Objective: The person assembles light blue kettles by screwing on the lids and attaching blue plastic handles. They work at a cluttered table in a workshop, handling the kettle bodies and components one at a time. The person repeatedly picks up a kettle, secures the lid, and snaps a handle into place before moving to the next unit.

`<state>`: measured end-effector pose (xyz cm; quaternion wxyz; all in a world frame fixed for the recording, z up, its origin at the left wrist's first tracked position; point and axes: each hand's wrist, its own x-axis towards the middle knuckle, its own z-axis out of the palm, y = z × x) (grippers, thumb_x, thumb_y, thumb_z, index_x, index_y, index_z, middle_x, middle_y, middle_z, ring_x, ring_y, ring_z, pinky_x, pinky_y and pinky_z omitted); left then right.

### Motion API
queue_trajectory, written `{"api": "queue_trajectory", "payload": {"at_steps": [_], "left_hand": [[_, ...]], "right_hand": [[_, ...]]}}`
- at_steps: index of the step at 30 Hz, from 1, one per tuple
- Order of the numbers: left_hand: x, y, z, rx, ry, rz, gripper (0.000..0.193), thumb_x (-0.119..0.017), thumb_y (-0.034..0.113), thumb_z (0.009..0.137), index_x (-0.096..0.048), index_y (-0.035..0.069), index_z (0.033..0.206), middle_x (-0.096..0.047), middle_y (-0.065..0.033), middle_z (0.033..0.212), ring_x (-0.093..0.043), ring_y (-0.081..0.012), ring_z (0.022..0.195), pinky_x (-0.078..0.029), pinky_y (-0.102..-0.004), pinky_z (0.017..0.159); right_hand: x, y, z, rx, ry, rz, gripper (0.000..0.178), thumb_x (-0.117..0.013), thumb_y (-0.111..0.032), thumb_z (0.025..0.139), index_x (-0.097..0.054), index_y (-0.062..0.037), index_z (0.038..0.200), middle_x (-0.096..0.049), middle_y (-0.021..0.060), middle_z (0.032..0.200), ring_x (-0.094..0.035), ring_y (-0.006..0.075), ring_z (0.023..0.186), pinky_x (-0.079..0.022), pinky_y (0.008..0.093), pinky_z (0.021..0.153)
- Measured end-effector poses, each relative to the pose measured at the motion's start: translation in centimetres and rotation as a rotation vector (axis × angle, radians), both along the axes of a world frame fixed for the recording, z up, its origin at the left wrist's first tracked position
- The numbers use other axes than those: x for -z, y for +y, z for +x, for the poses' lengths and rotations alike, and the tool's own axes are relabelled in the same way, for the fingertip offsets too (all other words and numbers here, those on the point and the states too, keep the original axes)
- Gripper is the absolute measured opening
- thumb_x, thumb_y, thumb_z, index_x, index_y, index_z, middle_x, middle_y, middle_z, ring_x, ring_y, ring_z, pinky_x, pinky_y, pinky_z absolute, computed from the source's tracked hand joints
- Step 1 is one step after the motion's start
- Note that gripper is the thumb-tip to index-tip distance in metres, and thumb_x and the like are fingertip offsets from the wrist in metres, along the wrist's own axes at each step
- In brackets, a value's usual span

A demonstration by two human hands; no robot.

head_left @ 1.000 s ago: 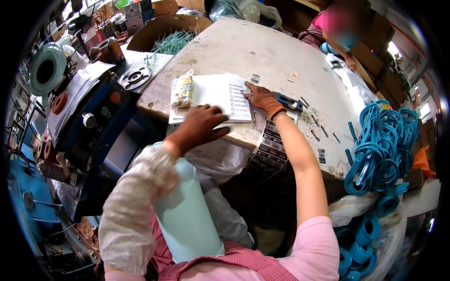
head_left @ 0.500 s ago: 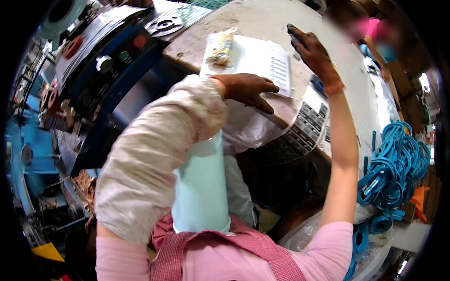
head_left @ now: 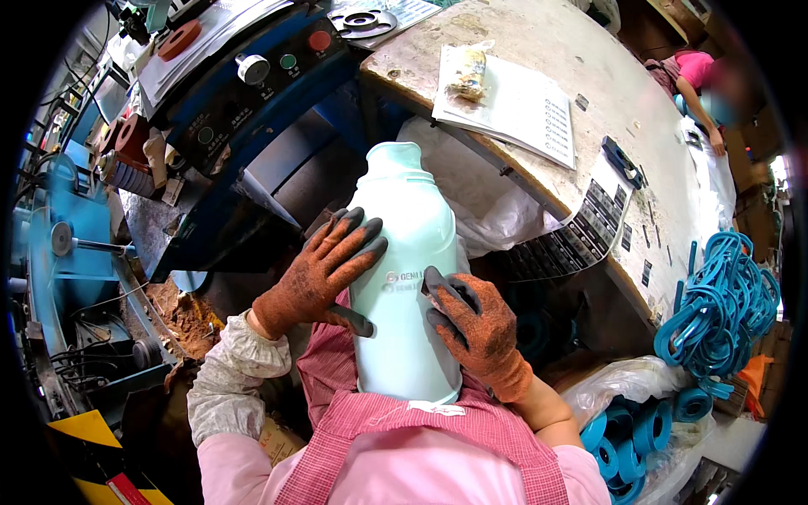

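Observation:
A pale mint-green flask body [head_left: 404, 223] with a narrowed neck leans upright against my lap, its mouth away from me. My left hand [head_left: 320, 278], in a rust-orange glove with dark fingertips, lies along its left side, fingers stretched and spread. My right hand [head_left: 480, 328], gloved alike, is at its right side with bent fingers; the fingertips meet the right end of a small dark printed label [head_left: 406, 283] on the flask's front. The print looks doubled, and I cannot tell whether the label lies flat.
On the worktable [head_left: 539, 38] lie white printed sheets [head_left: 513, 118], a wrapped packet [head_left: 470, 74], a dark label sheet [head_left: 585, 236] over the edge and a black tool [head_left: 621, 162]. A blue machine panel [head_left: 261, 93] stands left. Blue straps [head_left: 720, 295] hang right; a person works beyond.
Both hands have drawn back from the table to the flask. My left forearm no longer covers the flask, and my view has shifted, so the table appears farther right.

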<state>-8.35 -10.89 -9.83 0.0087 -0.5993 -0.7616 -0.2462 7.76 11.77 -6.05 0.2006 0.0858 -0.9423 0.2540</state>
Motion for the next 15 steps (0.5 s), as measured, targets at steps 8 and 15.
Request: {"api": "queue_trajectory", "payload": {"at_steps": [8,15], "left_hand": [[-1.4,-0.5,-0.4,0.008,0.007,-0.014,0.113,-0.075,0.063,0.038,-0.044,0.01,0.134,-0.033,-0.0196,0.144,-0.03,-0.0387,0.134,-0.027,-0.0519,0.109],[-5.7,1.5,0.3,0.005,0.097,-0.253,0.1,-0.079,0.051,0.037,-0.048,0.033,0.131,-0.037,-0.0178,0.139,-0.04,-0.0416,0.127,-0.036,-0.0493,0.105]], "right_hand": [[0.2,-0.8,-0.7,0.054,-0.079,0.105,0.041,-0.069,-0.019,0.075,-0.063,-0.0139,0.115,-0.055,0.011,0.108,-0.056,0.0266,0.09,-0.05,0.0366,0.072],[0.8,0.1,-0.6,0.036,-0.162,0.134,0.048,-0.07,-0.017,0.071,-0.061,-0.0161,0.118,-0.055,0.0078,0.108,-0.056,0.0257,0.091,-0.049,0.0366,0.073]]}}
